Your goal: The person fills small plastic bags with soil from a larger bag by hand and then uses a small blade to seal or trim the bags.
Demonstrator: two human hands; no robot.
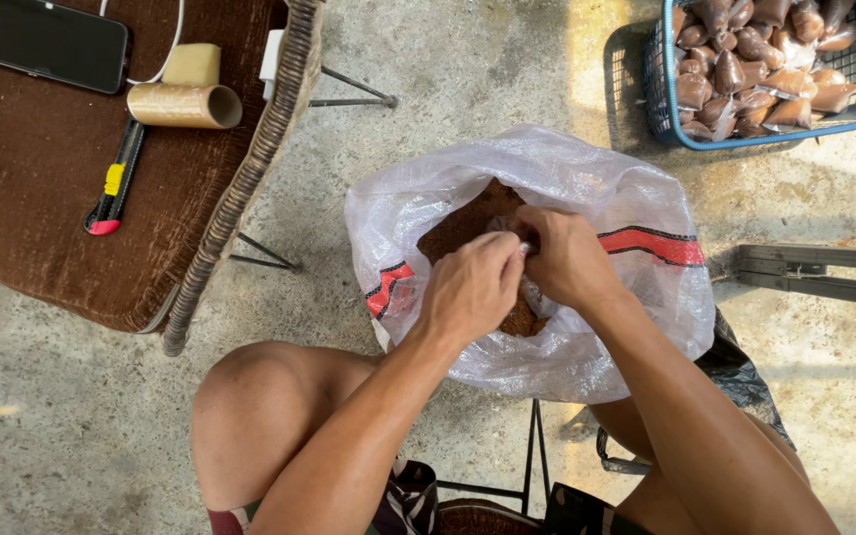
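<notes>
A large white woven sack (pixel 587 178) with red and black stripes stands open on the concrete floor between my knees, filled with brown powder (pixel 463 223). My left hand (pixel 473 287) and my right hand (pixel 567 256) meet over the sack's mouth. Both pinch the top of a small clear plastic bag (pixel 523 250), which is mostly hidden behind my fingers. What the small bag holds cannot be seen.
A blue plastic basket (pixel 646 89) at the top right holds several small filled bags of brown powder. A wicker stool with a brown cushion (pixel 42 198) at left carries a phone (pixel 50 44), a tape roll (pixel 185 105) and a utility knife (pixel 116 178). A metal bar (pixel 819 272) lies at right.
</notes>
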